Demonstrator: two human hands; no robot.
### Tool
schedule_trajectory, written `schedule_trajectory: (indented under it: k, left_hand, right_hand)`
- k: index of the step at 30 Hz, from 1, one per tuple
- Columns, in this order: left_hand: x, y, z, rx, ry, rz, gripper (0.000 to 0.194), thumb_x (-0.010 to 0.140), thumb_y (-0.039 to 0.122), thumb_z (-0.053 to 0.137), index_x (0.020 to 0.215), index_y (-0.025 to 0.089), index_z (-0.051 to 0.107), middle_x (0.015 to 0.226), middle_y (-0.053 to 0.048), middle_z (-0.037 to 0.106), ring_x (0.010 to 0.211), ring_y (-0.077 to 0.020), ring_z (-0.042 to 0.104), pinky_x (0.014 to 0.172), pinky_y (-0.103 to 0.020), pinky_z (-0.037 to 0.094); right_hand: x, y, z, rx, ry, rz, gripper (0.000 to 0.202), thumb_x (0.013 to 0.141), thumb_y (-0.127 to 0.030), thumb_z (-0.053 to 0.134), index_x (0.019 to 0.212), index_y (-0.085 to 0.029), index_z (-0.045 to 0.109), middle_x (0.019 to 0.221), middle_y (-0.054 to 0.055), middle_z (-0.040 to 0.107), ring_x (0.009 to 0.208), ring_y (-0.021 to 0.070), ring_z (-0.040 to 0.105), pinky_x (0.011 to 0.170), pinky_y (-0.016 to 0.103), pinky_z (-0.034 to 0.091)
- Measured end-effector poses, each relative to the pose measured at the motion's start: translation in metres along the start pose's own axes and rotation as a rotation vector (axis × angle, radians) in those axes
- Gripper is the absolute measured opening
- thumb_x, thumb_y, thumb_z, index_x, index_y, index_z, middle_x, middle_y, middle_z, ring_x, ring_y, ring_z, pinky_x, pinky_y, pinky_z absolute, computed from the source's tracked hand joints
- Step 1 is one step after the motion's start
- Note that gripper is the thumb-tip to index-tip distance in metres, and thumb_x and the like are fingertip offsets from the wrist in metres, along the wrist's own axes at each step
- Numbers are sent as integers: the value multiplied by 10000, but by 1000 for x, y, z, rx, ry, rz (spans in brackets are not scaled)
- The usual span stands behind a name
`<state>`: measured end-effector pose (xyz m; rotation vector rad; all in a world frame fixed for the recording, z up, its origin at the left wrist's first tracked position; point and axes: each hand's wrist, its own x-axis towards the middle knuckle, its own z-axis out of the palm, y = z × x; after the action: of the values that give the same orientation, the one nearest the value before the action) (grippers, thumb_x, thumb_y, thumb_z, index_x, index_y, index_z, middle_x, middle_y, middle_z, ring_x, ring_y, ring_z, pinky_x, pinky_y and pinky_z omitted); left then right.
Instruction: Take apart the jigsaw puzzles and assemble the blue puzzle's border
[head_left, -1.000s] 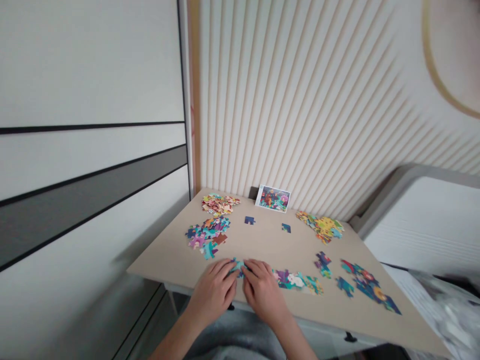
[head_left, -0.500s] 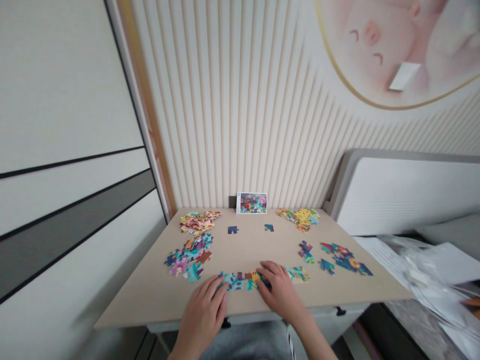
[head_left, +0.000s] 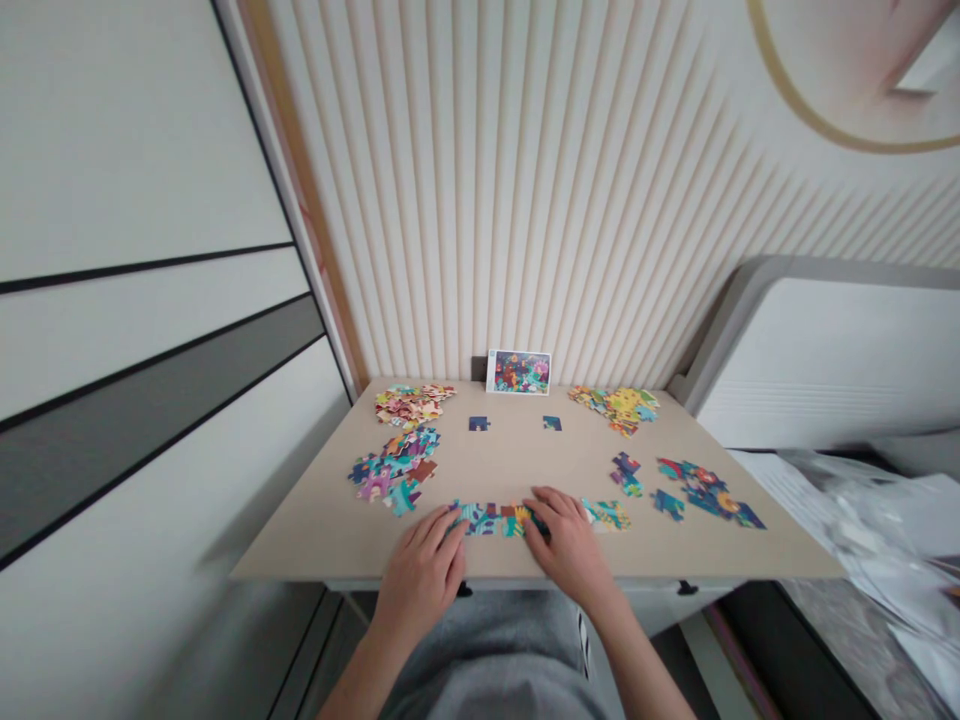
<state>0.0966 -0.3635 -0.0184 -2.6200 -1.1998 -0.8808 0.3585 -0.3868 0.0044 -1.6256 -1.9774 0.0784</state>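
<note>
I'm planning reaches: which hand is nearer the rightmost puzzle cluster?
Right. The right hand is left of the rightmost puzzle cluster; the left hand is much farther left.

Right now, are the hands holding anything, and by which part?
Can't tell: the left hand is at the left end of the puzzle row, the right hand over its right half.

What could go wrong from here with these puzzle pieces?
The left hand and right hand rest at the strip of puzzle pieces, so an uneven push might bend it or pull pieces apart.

The strip lies near the front edge of the table; dragged back, pieces could drop off.

The blue-purple pile nearly meets the red-cream pile, so a nudge might mix them.
</note>
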Motion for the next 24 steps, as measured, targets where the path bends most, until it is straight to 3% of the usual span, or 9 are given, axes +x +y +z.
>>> schedule_trajectory:
  k: [11,20,24]
  left_hand:
    - [-2,-1,3,-11,-42,-32,346,946,171,488,1258,210,631,1353,-91,616,1300,-274,533,1069,-486,475]
    - [-2,-1,3,-11,-5,-29,354,932,174,499,1254,222,637,1323,-95,634,1274,-273,554,1047,-476,490]
    - [-2,0,3,-6,-7,-21,364,935,165,486,1264,221,630,1326,-99,629,1276,-274,549,1048,-479,487]
  right_hand:
    - [2,-2,-2,22,14,20,282,991,-345,512,1186,-269,701,1303,104,641,1229,277,563,1078,504,407]
    - [2,-2,-2,9,17,6,290,999,-345,491,1192,-273,695,1297,99,643,1223,275,567,1071,500,415]
    - [2,-4,-6,17,-10,-28,356,971,-373,552,1305,-284,636,1353,96,622,1272,289,538,1094,513,389]
